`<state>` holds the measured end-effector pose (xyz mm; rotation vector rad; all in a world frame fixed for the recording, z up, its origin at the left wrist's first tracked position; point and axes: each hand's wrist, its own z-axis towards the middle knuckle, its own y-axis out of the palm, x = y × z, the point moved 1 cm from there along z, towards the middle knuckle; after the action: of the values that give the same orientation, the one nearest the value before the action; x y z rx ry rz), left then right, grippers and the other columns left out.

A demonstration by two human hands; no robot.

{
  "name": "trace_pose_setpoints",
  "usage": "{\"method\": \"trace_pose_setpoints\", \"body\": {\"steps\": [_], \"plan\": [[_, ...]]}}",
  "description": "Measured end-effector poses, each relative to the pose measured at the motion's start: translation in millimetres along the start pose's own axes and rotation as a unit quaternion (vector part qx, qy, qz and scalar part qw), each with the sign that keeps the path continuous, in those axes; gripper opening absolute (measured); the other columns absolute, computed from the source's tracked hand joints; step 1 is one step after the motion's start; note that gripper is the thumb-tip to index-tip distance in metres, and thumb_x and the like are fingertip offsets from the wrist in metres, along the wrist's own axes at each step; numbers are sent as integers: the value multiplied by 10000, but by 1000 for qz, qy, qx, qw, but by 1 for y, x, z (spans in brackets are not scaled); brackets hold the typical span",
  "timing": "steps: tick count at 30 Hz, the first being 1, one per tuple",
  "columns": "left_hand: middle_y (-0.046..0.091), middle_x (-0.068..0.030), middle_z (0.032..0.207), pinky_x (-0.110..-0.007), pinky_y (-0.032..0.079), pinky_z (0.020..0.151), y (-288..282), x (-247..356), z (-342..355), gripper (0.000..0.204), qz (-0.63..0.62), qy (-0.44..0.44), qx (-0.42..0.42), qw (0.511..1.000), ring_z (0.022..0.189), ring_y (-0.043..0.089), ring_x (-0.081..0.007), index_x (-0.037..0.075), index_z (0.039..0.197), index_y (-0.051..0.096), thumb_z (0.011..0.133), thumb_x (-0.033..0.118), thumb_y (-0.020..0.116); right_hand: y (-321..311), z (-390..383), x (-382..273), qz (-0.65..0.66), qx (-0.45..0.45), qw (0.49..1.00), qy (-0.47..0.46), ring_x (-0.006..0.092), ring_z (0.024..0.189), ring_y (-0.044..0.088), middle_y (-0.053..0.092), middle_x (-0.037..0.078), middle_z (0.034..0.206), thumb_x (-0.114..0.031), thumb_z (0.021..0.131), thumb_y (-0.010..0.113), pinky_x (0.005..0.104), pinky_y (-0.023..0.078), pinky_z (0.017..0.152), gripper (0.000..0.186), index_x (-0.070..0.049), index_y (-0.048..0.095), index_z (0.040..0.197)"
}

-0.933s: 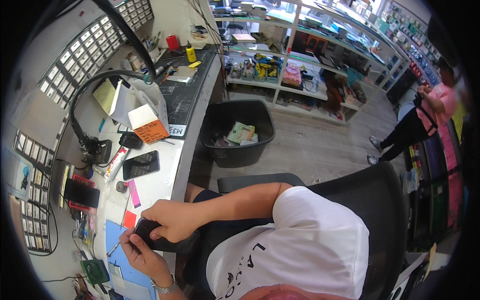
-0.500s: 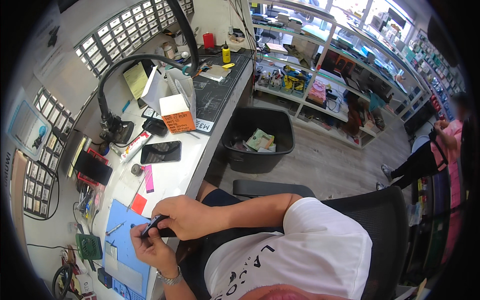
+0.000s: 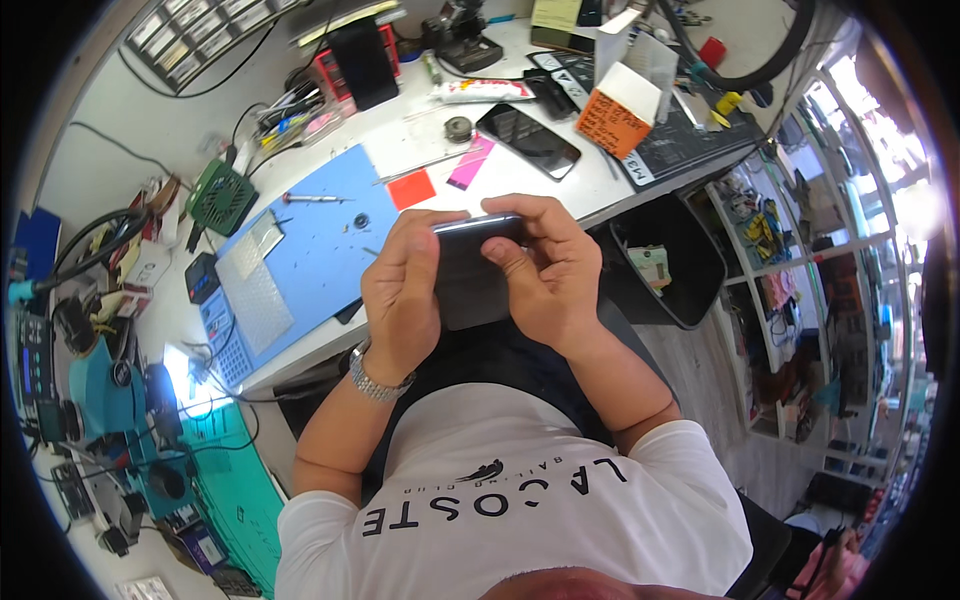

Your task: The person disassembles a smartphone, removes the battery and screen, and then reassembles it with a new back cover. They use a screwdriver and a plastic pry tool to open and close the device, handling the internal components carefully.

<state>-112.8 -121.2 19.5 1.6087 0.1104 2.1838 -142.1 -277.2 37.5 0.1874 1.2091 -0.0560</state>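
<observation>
A dark smartphone (image 3: 474,285) is held between my two hands over the front edge of the workbench, its top edge facing away from me. My left hand (image 3: 403,280) is closed around the phone's left side, the thumb lying along it. On the opposite side, my right hand (image 3: 552,270) grips the upper corner, with its thumb bent over the dark face. Just beyond the hands lies a blue work mat (image 3: 310,240), bearing a thin screwdriver (image 3: 314,199) and a small dark round part (image 3: 361,220). A red square card (image 3: 411,189) and a pink strip (image 3: 471,162) are close to my fingertips.
Another black phone (image 3: 530,141) lies on the bench beside an orange-and-white box (image 3: 617,112). A green fan (image 3: 222,198) stands left of the mat. A black bin (image 3: 690,255) is below the bench on the right, near shelves (image 3: 800,250). Cables and tools crowd the left.
My view has swung toward the bench's left part. The phone, tilted edge-on before, is now held broad side up, with my hands on opposite sides.
</observation>
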Motion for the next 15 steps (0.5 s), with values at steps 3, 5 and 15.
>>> {"method": "trace_pose_setpoints", "body": {"steps": [3, 5, 15], "plan": [[649, -30, 1063, -212, 448, 839, -5, -5, 0, 333, 10, 15, 44, 999, 920, 570, -68, -46, 1131, 731, 1121, 236, 554, 12, 2, 2, 13, -10, 1000, 2, 78, 921, 643, 700, 47, 1053, 134, 957, 644, 211, 515, 788, 336, -5, 641, 1262], [650, -39, 1066, -221, 456, 848, -6, -7, 2, 326, 41, 62, 50, 996, 932, 580, -77, -49, 1133, 710, 1121, 237, 553, 14, 4, 6, 2, -20, 1000, -10, 74, 919, 644, 699, 45, 1043, 142, 957, 638, 205, 509, 788, 343, -5, 636, 1267], [724, -67, 969, -281, 534, 769, -11, -17, 1, 191, 131, 49, 127, 982, 844, 654, -128, 19, 1131, 617, 1010, 126, 719, 17, 26, 15, -190, -39, 980, -39, 143, 937, 717, 760, 82, 980, 14, 909, 735, 287, 553, 873, 316, -50, 693, 1215]]}}
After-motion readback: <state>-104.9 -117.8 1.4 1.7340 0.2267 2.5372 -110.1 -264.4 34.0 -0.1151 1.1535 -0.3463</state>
